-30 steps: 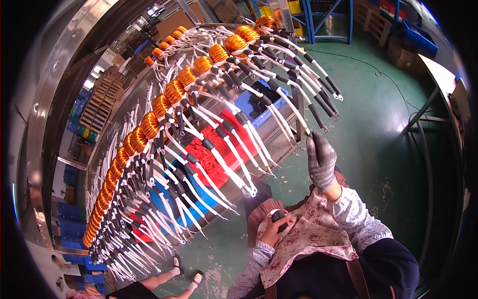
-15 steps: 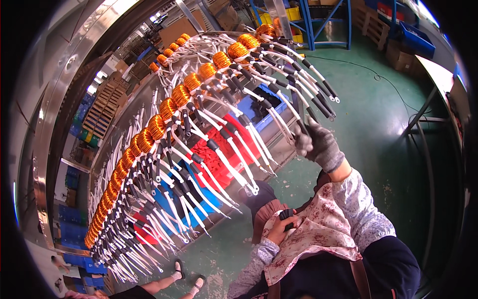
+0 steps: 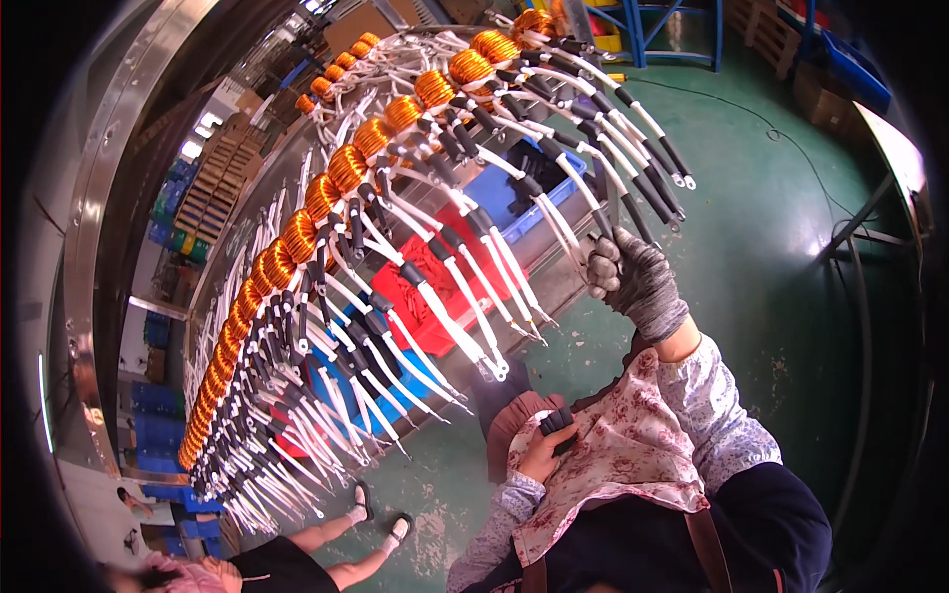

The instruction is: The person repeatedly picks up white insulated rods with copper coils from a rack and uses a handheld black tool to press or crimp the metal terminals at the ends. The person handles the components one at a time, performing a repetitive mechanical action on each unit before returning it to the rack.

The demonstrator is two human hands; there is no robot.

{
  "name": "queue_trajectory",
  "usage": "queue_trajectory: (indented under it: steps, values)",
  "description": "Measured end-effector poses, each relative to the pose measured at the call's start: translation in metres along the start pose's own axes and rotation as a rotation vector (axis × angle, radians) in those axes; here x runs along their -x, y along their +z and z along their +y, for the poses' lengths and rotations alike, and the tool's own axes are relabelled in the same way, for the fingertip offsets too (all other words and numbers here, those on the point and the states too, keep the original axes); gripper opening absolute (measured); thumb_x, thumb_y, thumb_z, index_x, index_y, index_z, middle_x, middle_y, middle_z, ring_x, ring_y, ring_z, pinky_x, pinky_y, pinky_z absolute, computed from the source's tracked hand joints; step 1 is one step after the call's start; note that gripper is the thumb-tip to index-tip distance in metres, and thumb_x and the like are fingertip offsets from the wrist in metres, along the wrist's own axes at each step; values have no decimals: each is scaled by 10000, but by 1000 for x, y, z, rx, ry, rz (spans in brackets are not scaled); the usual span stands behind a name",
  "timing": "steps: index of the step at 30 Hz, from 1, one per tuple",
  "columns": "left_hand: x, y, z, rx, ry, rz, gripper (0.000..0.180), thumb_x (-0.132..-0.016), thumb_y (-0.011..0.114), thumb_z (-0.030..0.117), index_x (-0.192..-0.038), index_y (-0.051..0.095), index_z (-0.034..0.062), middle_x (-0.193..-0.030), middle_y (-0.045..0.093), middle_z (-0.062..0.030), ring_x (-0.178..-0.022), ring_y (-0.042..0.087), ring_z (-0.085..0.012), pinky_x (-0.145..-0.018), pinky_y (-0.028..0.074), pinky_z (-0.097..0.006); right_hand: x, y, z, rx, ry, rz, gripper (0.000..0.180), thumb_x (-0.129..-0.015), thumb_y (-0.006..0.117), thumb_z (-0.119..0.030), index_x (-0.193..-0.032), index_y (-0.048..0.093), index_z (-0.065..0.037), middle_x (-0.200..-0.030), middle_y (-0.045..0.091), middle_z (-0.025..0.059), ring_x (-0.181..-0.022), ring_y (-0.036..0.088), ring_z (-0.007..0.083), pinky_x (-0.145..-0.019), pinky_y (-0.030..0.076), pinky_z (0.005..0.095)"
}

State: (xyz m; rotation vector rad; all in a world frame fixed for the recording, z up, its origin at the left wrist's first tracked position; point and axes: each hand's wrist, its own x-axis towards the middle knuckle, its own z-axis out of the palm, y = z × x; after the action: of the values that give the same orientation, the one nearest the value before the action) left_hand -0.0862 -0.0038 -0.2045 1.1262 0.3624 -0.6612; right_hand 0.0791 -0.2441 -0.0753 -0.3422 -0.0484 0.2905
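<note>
At ten o'clock, copper-wound toroidal coils [image 3: 348,168] are hanging; at five, the bare left hand [image 3: 542,459] is clasping black sleeves [image 3: 560,431]; at three, the gloved right hand [image 3: 641,285] is apparently clamping a black-sleeved lead [image 3: 596,213], seemingly seating its sleeve, calling for steadiness.

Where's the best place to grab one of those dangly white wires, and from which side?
Probably hold this white wire below its black sleeve, coming from the side of the flowered apron: its lower end hangs free and points that way. Higher up, everything crowds together by the copper coils, so there seems less room.
</note>
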Motion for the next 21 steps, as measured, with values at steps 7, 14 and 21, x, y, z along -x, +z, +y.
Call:
queue_trajectory:
  steps: [7, 14, 21]
  values:
    - [10, 1, -6, 35, -15, 164, 233, -804, 689, 126, -993, 581, 43, -871, 620, -25, -756, 610, -127, -650, 504, -263, -3, -10, 0, 7, 43, 79, 300, -944, 388, -375, -779, 426, -128, -609, 344, -28, -534, 352, 118, -559, 339, 287]
    - [32, -1, -17, 104, 71, 314, 219, -820, 667, 133, -970, 554, 21, -879, 596, -29, -751, 592, -127, -669, 486, -254, -8, -21, -8, -249, 81, -97, 106, -883, 505, -192, -868, 473, -93, -644, 340, -58, -553, 339, 66, -540, 310, 232]
    - [47, 15, -37, -217, 293, 515, 388, -804, 682, 158, -1114, 479, 41, -1058, 509, -49, -920, 521, -117, -772, 455, -275, -20, -116, -21, 20, -134, -176, 647, -793, 618, -63, -1360, 319, 20, -1115, 519, 60, -935, 494, 160, -905, 391, 289]
